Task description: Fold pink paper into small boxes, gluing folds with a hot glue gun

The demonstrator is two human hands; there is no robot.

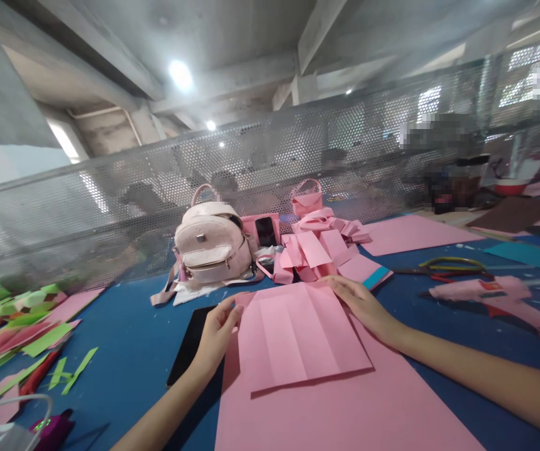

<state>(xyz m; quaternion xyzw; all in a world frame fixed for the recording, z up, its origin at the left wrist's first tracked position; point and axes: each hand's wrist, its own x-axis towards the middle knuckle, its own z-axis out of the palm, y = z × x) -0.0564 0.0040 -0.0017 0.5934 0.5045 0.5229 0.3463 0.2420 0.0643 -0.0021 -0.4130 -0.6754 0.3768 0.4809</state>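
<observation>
One creased pink paper sheet (293, 338), over a larger flat pink sheet (336, 416) on a blue table (129, 326): its fold lines run from far edge to near edge, leaning slightly rightward toward the wearer; it looks broader from side to side, though foreshortening leaves the true long axis uncertain to me. One left hand (218, 326), forearm angled up from the lower edge, thumb and fingers drawn together on the sheet's far left corner. One right hand (368, 307), forearm entering from the right, back upward, fingers reaching to the far right corner; whether it pinches, I cannot tell. The creased sheet lies between the hands, its body extending nearer the wearer. Beside the left hand, one flat black device (188, 347); beyond, one pale backpack (208, 244); at right, one pink glue gun (505, 300).
</observation>
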